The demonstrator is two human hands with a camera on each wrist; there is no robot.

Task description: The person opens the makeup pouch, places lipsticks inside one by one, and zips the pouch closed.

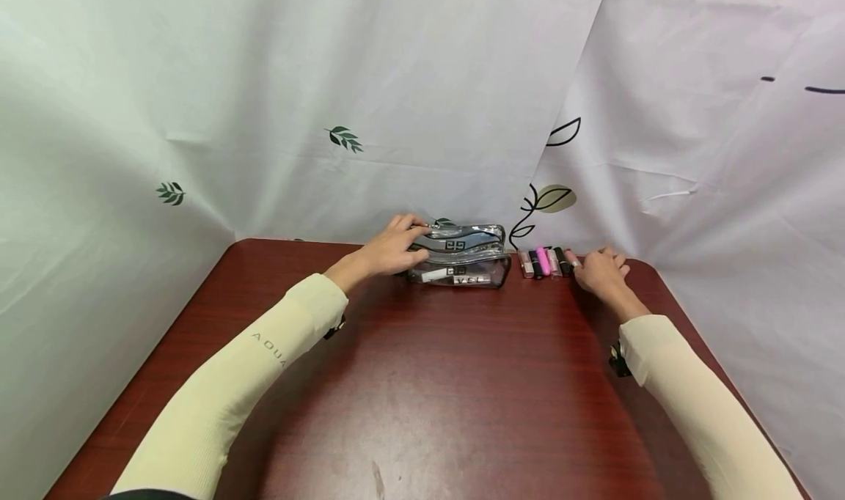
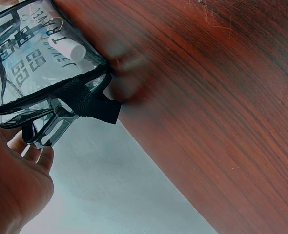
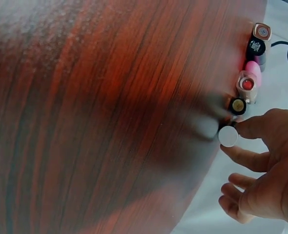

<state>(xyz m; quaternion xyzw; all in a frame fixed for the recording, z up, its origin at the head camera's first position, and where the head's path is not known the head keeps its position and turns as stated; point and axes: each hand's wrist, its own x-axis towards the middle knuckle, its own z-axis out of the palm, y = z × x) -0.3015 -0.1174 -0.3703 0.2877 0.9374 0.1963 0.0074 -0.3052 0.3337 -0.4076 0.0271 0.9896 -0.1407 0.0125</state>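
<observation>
the right hand [image 1: 601, 271] has its grip nearly closed at the right end of the row of cosmetics tubes, thumb and forefinger on either side of the white-ended tube [image 3: 228, 136], the other fingers loosely bent and free of it. that tube is at the back of the worktop [image 1: 429, 383], just beside a black tube [image 3: 238, 106], with the bright pink tube [image 1: 543, 260] further left. a good lift here calls for a light pinch square across the tube and a move out to the right first, since a knock leftward could shove the black one into its neighbours.

the left hand [image 1: 389, 251] has a partly closed grip around the left end of the clear zip pouch [image 1: 455, 256], which sits to the left of the row against the wall sheet [image 1: 429, 82]. its job seems to be steadying, best done without squashing the soft walls.

from the left wrist, the pouch runs out of frame and covers part of that hand, so the fingertips behind it are hidden. a white-capped tube [image 2: 68, 46] shows inside through glare and print. the row is small and foreshortened; its tubes may be standing or lying, i can't fairly say which
</observation>
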